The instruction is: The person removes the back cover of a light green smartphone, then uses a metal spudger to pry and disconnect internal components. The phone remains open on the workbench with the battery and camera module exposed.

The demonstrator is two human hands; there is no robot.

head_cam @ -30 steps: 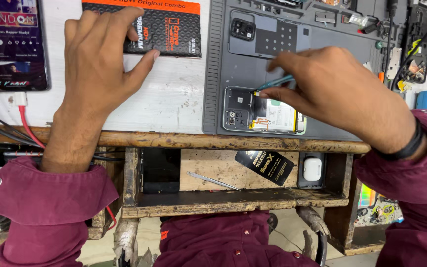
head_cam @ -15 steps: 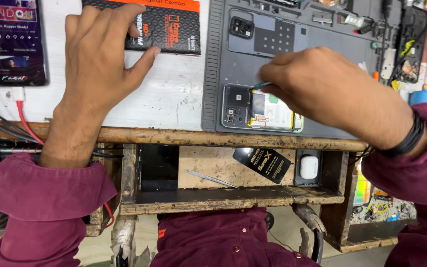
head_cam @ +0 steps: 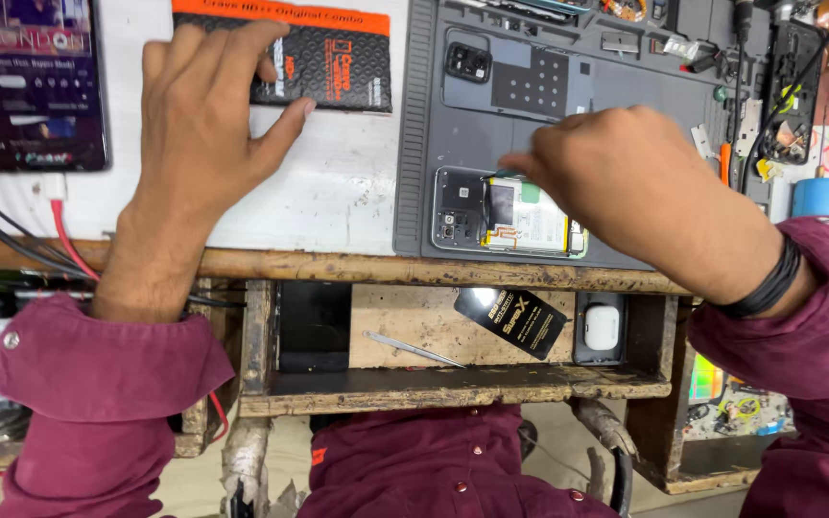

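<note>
A big grey mat (head_cam: 645, 105) lies far right. On its near edge the open phone (head_cam: 510, 213) lies long-ways, left to right. The right hand (head_cam: 640, 182) is nearest, pinching a thin tool over it. The left hand (head_cam: 208, 125) presses flat on a black packet (head_cam: 338, 62), far left.

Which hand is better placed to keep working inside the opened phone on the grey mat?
Right. The right hand is over the opened phone, its fingers pinching a thin tool at the phone's inside. The left hand lies off the grey mat, on the black-and-orange packet.
</note>
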